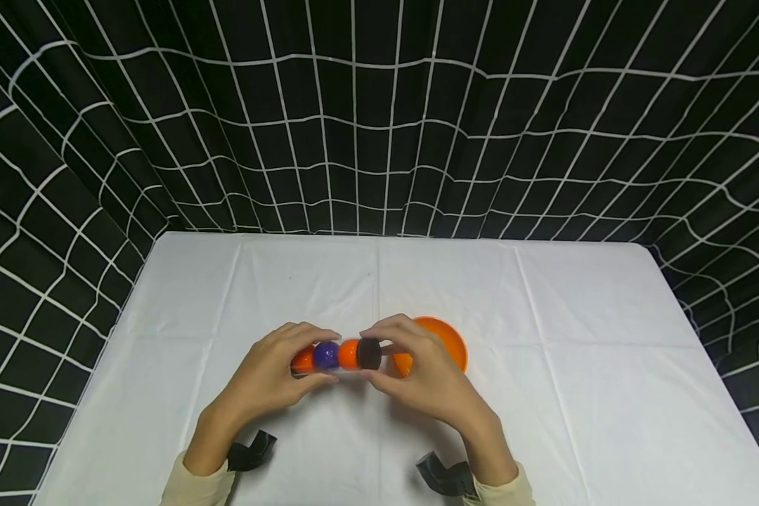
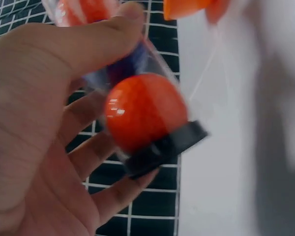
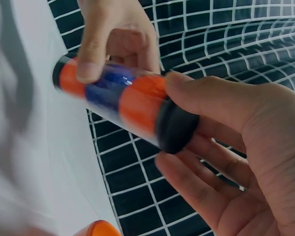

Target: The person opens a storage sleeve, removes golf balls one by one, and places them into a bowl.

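A clear tube is held level above the table, with a black cap at each end. Inside it sit an orange ball, a purple ball and another orange ball in a row. My left hand grips the tube's left part, thumb on the near side and fingers on the far side. My right hand holds the right end by the black cap, its thumb on the edge where cap and tube meet. Both caps are on the tube.
An orange bowl stands on the white-covered table, partly hidden behind my right hand. Dark curtain with white netting closes off the back and both sides. Black curved mounts sit at both wrists.
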Demonstrator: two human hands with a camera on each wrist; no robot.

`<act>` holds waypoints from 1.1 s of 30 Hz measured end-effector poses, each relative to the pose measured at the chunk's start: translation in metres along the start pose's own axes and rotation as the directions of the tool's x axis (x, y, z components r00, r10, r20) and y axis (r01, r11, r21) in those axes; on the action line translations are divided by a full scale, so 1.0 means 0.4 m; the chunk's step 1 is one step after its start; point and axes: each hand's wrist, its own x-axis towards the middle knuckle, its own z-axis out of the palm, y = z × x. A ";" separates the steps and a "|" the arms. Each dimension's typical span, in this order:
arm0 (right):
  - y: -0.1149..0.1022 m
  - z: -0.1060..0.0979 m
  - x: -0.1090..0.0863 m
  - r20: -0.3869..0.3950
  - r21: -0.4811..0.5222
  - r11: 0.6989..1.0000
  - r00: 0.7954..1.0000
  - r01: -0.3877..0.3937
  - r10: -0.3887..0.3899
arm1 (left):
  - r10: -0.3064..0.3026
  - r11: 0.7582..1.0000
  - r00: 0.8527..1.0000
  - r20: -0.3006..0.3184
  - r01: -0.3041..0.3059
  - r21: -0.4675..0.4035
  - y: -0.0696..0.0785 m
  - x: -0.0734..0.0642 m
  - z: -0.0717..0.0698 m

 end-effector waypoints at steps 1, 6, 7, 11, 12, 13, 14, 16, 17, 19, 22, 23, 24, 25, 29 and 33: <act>0.000 -0.002 -0.002 0.004 -0.001 1.000 1.000 -0.003 0.003 | 0.004 1.000 1.000 0.004 -0.004 0.008 0.002 -0.001 -0.001; 0.004 -0.010 -0.007 0.026 0.039 0.999 1.000 -0.007 0.006 | 0.016 1.000 0.999 0.029 -0.017 0.026 0.008 -0.004 -0.008; 0.004 -0.011 -0.006 0.028 0.046 0.999 1.000 -0.007 0.006 | 0.022 0.999 0.999 0.028 -0.023 0.029 0.008 -0.005 -0.008; 0.007 -0.013 -0.004 0.033 0.061 0.998 0.999 -0.009 0.007 | 0.046 0.998 0.999 0.021 -0.047 0.046 0.009 -0.006 -0.008; 0.008 -0.013 -0.004 0.036 0.064 0.998 0.999 -0.014 0.012 | 0.050 0.997 0.999 0.022 -0.051 0.049 0.009 -0.007 -0.008; 0.008 -0.013 -0.004 0.037 0.064 0.998 0.999 -0.019 0.016 | 0.053 0.997 0.998 0.024 -0.054 0.052 0.009 -0.007 -0.008; 0.009 -0.013 -0.004 0.037 0.063 0.998 0.999 -0.022 0.020 | 0.055 0.997 0.998 0.026 -0.056 0.053 0.009 -0.008 -0.008; 0.011 -0.012 -0.003 0.040 0.063 0.998 0.999 -0.031 0.028 | 0.054 0.997 0.998 0.027 -0.055 0.054 0.009 -0.009 -0.008; 0.012 -0.012 -0.002 0.040 0.061 0.998 0.999 -0.033 0.030 | 0.054 0.997 0.998 0.026 -0.055 0.056 0.009 -0.009 -0.009; 0.013 -0.010 -0.001 0.039 0.061 0.997 0.999 -0.039 0.036 | 0.055 0.996 0.998 0.018 -0.056 0.064 0.009 -0.009 -0.010; 0.013 -0.007 0.000 0.033 0.070 0.996 0.998 -0.056 0.054 | 0.058 0.995 0.998 0.006 -0.059 0.082 0.009 -0.010 -0.010; 0.013 -0.006 0.000 0.029 0.072 0.995 0.998 -0.063 0.061 | 0.060 0.994 0.998 0.002 -0.060 0.090 0.009 -0.010 -0.010; 0.013 -0.005 0.000 0.025 0.079 0.994 0.997 -0.074 0.072 | 0.060 0.993 0.998 -0.002 -0.059 0.097 0.009 -0.010 -0.009; 0.013 -0.004 0.000 0.022 0.086 0.993 0.997 -0.082 0.081 | 0.060 0.993 0.998 -0.006 -0.059 0.103 0.009 -0.011 -0.009; 0.012 0.000 0.002 0.005 0.091 0.991 0.995 -0.099 0.099 | 0.064 0.991 0.998 -0.022 -0.061 0.120 0.009 -0.011 -0.008; 0.010 0.003 0.001 -0.014 0.087 0.991 0.995 -0.097 0.098 | 0.078 0.986 0.996 -0.048 -0.070 0.148 0.014 -0.013 -0.010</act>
